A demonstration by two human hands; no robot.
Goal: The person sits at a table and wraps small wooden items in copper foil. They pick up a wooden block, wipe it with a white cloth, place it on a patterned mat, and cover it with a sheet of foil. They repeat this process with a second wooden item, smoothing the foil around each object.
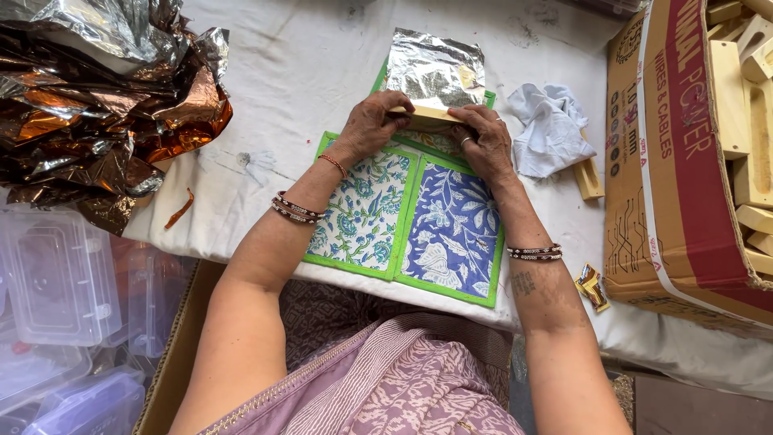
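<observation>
A white-covered table carries a cardboard box at its right edge and crumpled foil at its far left corner. Mid-table lies a floral quilted mat. At the mat's far edge, the left hand and right hand pinch a small wooden block under silver foil sheet, fingers curled together

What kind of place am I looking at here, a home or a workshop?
Probably a small craft workshop. Both hands press a wooden block onto silver foil over floral printed fabric panels. A cardboard box of wooden blocks and a heap of crumpled foil sit alongside.
</observation>
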